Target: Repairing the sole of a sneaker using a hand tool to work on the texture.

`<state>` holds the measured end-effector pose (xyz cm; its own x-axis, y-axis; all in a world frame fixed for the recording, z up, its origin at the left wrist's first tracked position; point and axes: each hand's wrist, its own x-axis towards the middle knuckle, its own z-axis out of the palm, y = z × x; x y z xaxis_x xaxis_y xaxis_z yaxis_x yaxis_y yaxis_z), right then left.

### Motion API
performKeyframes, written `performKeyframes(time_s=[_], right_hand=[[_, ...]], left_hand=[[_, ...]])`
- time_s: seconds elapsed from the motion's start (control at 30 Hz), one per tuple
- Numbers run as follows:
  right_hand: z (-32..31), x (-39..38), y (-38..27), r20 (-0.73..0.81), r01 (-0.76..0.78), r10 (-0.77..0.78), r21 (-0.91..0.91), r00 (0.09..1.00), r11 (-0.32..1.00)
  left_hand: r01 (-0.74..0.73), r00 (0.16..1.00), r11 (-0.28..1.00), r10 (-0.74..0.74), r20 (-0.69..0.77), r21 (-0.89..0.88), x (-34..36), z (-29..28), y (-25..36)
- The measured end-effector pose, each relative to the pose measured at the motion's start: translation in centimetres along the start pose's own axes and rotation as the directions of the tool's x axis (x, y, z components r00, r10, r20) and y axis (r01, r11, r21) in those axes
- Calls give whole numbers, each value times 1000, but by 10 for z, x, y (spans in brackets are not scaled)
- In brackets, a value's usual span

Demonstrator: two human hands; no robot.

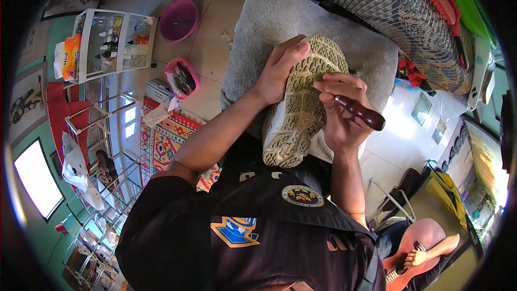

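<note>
A pale shoe (299, 113) lies sole-up on a grey towel (280, 16) over my lap. Its tan lugged sole faces me. My left hand (280, 67) grips the toe end of the shoe from the left side. My right hand (339, 113) is closed around a tool with a dark reddish-brown wooden handle (361, 113). The tool's thin metal tip rests on the sole near its middle. My dark shirt with patches fills the lower centre of the view.
A pink basin (179, 19) and a small pink basket of items (182, 78) sit on the tiled floor at left. A white shelf unit (110, 43) stands beyond. A patterned rug (167, 140) lies left of me. Another person holds a pink ukulele (417, 250) at lower right.
</note>
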<state>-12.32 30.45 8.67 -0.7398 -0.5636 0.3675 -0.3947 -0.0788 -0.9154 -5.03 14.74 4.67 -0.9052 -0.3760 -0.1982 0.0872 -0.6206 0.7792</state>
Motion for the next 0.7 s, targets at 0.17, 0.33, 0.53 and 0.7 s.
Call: performKeyframes(time_s=[0.17, 0.33, 0.53, 0.7], right_hand=[[2, 0, 0, 42, 37, -35, -30, 999, 999], [3, -4, -1, 28, 4, -4, -21, 1000, 1000], [4, -6, -1, 9, -50, 50, -45, 999, 998], [7, -6, -1, 45, 27, -23, -88, 999, 996]], left_hand=[[-54, 998, 997, 52, 33, 54, 2, -4, -3], [10, 1000, 998, -10, 7, -54, 0, 1, -2], [-20, 1000, 1000, 20, 11, -1, 1, 2, 2], [-23, 1000, 999, 23, 14, 38, 1, -1, 1]])
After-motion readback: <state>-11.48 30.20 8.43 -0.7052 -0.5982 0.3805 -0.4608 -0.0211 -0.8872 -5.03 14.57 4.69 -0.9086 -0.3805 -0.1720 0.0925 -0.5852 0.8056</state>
